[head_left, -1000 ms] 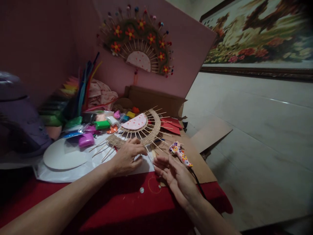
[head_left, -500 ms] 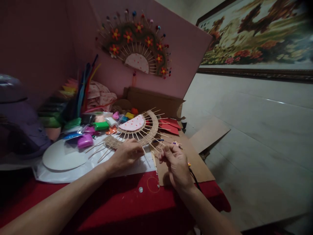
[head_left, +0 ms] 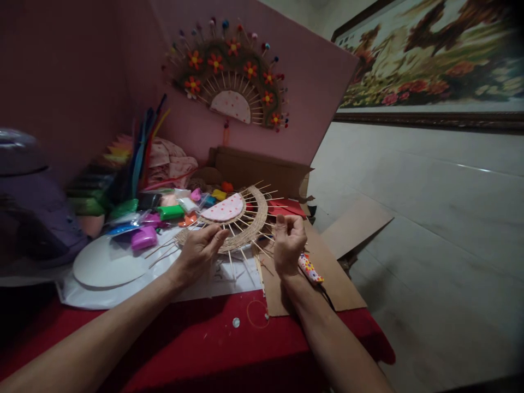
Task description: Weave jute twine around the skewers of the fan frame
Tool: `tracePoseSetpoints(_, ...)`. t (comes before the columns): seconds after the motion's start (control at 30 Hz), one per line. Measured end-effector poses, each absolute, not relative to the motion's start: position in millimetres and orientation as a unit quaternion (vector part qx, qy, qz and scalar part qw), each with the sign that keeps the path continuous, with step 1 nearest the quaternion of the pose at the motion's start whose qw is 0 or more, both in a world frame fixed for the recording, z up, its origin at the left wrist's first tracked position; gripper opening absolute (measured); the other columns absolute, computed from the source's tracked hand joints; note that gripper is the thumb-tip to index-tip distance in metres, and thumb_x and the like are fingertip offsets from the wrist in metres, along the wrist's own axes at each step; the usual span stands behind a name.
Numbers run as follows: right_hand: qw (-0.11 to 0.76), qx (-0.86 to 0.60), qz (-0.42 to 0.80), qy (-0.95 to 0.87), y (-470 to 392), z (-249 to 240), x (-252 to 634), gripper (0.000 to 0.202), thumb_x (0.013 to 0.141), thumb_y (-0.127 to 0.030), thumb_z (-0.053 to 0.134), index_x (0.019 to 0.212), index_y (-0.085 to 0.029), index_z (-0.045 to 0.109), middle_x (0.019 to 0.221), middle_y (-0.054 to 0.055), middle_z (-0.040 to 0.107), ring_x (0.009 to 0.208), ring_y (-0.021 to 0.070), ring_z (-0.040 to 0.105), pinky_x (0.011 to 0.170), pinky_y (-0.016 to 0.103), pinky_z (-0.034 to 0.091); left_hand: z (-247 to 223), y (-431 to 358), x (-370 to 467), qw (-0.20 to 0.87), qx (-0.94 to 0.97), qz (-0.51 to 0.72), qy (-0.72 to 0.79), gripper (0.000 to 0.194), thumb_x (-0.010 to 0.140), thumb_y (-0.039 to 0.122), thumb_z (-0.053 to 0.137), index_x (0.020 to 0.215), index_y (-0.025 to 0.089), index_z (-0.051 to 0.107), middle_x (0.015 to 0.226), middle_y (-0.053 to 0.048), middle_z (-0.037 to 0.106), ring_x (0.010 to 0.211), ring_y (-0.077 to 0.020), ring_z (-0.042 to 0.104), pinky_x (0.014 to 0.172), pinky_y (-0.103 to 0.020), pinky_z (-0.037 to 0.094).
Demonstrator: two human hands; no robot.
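A fan shape of thin sticks with a twine-wrapped arc point(head_left: 258, 217) and a half-round of pink dotted cloth point(head_left: 224, 207) lies at the middle of the table. My left hand point(head_left: 200, 251) is closed at the near left part of the arc, thumb against the fingers; what it pinches is too small to make out. To the right, my right hand point(head_left: 290, 244) is raised by the stick tips with its fingers curled in, and anything between them cannot be made out. A flower-patterned object point(head_left: 310, 268) lies beside my right wrist.
Bagged coloured clay point(head_left: 144, 238), a white disc point(head_left: 107, 261) and pipe cleaners point(head_left: 143, 147) are on the left. Brown cardboard point(head_left: 339, 284) lies at the right on the red cloth point(head_left: 184, 338). Behind, a decorated fan point(head_left: 250, 71) is on a pink board.
My right hand has moved up and away, uncovering the flower-patterned object. My left hand has shifted left and slightly up, with its thumb now showing.
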State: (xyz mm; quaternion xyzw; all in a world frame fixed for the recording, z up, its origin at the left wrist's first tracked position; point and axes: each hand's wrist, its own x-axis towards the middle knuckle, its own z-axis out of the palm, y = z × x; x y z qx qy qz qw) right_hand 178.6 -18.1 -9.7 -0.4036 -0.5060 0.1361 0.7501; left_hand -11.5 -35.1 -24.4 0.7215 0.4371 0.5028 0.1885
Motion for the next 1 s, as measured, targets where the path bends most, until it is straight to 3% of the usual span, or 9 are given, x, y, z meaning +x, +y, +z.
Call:
tracePoseSetpoints(0.23,0.657,-0.401,0.035,-0.638,-33.2,-30.9,177.2,0.011,0.091,-0.029,0.049,0.085,-0.02,0.051,0.071,-0.002,0.053,0.06,0.011,0.05,0.058,0.024,0.039,-19.8,-39.2,-13.1,0.206,0.656,0.604,0.403,0.042,0.088,0.038,0.051,0.053,0.018,0.041,0.05,0.005,0.037,0.046,-0.0068,0.031,0.046,-0.024,0.026)
tracePoseSetpoints(0.4,0.629,-0.386,0.022,-0.674,-34.0,-33.6,174.3,0.02,0.094,-0.027,0.042,0.076,-0.021,0.046,0.063,-0.004,0.045,0.054,0.0095,0.042,0.053,0.022,0.034,-5.3,-50.4,-15.3,0.149,0.626,0.674,0.363,0.045,0.09,0.035,0.05,0.049,0.017,0.04,0.047,0.005,0.035,0.044,-0.0069,0.031,0.046,-0.025,0.025)
tracePoseSetpoints(0.57,0.618,-0.364,0.033,-0.697,-34.9,-36.8,174.5,0.026,0.093,-0.028,0.047,0.068,-0.02,0.046,0.059,-0.004,0.045,0.054,0.0096,0.043,0.055,0.023,0.035,-0.8,-49.5,-20.3,0.071,0.624,0.677,0.383,0.041,0.089,0.033,0.05,0.052,0.017,0.044,0.049,0.004,0.038,0.047,-0.0076,0.035,0.049,-0.026,0.029)
tracePoseSetpoints(0.8,0.623,-0.351,0.021,-0.699,-35.8,-32.7,170.1,0.004,0.085,-0.02,0.057,0.081,-0.02,0.057,0.075,0.0,0.058,0.069,0.0131,0.056,0.064,0.026,0.045,-10.6,-29.7,-26.9,0.031,0.605,0.688,0.4,0.016,0.086,0.029,0.055,0.073,0.018,0.057,0.058,0.004,0.048,0.053,-0.0086,0.043,0.053,-0.024,0.035)
tracePoseSetpoints(1.0,0.673,-0.342,0.109,-0.647,-25.6,-34.4,175.0,0.004,0.083,-0.019,0.057,0.085,-0.021,0.06,0.079,-0.001,0.059,0.07,0.0123,0.056,0.066,0.026,0.046,-9.6,-29.3,-30.3,0.056,0.617,0.657,0.43,0.033,0.088,0.036,0.051,0.061,0.018,0.057,0.051,0.004,0.047,0.049,-0.0085,0.043,0.052,-0.025,0.035)
